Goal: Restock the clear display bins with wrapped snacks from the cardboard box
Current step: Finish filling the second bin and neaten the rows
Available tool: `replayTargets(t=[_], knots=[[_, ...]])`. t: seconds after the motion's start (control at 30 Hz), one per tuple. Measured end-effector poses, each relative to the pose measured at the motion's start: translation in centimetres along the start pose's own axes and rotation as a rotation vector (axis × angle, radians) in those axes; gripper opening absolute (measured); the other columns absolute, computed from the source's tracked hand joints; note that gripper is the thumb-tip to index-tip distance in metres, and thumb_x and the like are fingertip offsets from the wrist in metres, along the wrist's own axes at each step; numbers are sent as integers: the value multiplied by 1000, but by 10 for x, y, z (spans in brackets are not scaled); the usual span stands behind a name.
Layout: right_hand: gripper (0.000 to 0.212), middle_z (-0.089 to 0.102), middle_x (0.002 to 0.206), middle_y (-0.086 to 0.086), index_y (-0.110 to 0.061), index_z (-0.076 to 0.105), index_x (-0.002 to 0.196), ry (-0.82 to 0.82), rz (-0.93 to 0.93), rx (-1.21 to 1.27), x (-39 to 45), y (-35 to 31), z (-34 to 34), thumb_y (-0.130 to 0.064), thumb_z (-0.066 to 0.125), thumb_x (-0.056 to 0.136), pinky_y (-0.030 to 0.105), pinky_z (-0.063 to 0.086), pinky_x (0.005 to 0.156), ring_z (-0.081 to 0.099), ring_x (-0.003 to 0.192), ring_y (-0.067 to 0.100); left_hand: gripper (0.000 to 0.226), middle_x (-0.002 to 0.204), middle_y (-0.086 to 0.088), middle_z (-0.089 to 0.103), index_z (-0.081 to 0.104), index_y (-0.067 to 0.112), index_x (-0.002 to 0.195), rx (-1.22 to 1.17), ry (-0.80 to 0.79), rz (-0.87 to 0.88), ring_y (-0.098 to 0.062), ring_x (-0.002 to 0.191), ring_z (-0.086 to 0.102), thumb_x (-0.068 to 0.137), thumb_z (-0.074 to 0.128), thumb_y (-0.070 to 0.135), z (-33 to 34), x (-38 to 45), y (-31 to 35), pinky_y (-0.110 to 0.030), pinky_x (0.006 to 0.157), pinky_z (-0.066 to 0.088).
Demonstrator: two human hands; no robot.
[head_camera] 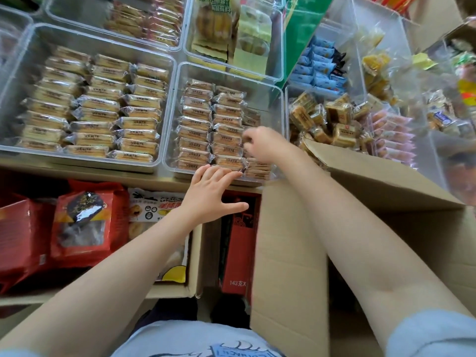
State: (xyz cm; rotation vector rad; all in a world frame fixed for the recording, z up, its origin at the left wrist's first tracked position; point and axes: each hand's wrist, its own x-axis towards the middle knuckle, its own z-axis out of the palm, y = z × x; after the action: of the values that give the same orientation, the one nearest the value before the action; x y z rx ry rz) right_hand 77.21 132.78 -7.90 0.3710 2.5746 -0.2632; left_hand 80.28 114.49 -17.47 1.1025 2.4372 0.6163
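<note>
A clear display bin (180, 78) in the middle holds rows of brown wrapped snacks (195, 130). My left hand (213, 191) rests with straight fingers on the bin's front edge, touching the nearest packets. My right hand (262, 143) reaches into the bin's right column, fingers curled round wrapped snacks there; the packet itself is mostly hidden by the hand. The open cardboard box (291, 253) stands at the lower right under my right arm, and its inside is out of sight.
A larger clear bin (23, 73) of pale wrapped biscuits sits to the left. More bins with mixed snacks (332, 117) stand to the right and behind. Red packaged goods (85, 222) and a red carton (239, 240) fill the lower shelf.
</note>
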Motion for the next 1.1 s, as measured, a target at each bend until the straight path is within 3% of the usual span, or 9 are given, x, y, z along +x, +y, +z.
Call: replayTargets(t=[0.13,0.27,0.4,0.47,0.63,0.77,0.9,1.0,1.1], knots=[[25,68,105,-6,-25,64,123,103,-204,437,-83,-7,-66,-30,49,104,22,54,76,65,89,8,73,157,4,39,34,35,153,-14,-54,-56,-19,149,22,92,43,73,-12,1,5,-39,123,3],[27,68,81,13,-8,68,97,30,-323,814,-189,47,-88,-22,47,105,30,52,57,65,70,27,47,144,-6,53,59,18,136,-328,165,28,-23,138,39,97,56,44,-31,-12,69,-46,117,28],[36,64,73,12,-9,68,89,37,-106,998,-255,145,-53,-28,43,106,26,46,51,59,61,24,41,136,3,55,64,22,125,-403,297,314,-14,132,42,96,47,46,-40,-39,182,-33,111,28],[34,66,77,12,-10,69,93,46,122,954,-257,196,-12,-31,45,105,26,48,53,61,63,22,39,133,3,58,64,24,124,-315,245,398,-11,130,42,96,46,45,-29,-40,225,-25,111,22],[22,66,89,8,-11,63,112,-82,538,571,-237,294,112,-27,54,99,28,50,56,64,71,21,29,121,3,69,69,26,119,-97,195,423,-18,125,56,98,52,38,11,-34,267,-41,120,23],[28,65,122,13,-8,63,120,-299,442,213,-231,319,165,-24,52,100,31,48,78,62,103,29,31,110,4,72,71,23,112,-164,291,293,-15,113,62,96,49,39,15,-31,280,-30,106,30],[58,59,136,9,-15,57,135,-459,331,122,-226,339,192,-32,78,84,33,50,95,59,119,31,32,103,3,72,70,21,116,-25,254,231,-15,98,66,97,55,41,27,-29,296,-25,80,43],[98,48,149,7,-19,37,151,-689,252,-179,-224,355,219,-48,86,71,43,46,106,51,131,32,29,94,0,72,71,16,114,-4,293,186,-13,82,61,97,60,36,28,-24,297,-17,64,38],[104,38,155,11,-15,24,155,-675,202,-265,-226,359,238,-44,84,75,50,37,113,40,140,35,24,88,0,69,73,13,110,-44,327,152,-10,74,56,96,62,30,28,-26,300,-12,61,31]])
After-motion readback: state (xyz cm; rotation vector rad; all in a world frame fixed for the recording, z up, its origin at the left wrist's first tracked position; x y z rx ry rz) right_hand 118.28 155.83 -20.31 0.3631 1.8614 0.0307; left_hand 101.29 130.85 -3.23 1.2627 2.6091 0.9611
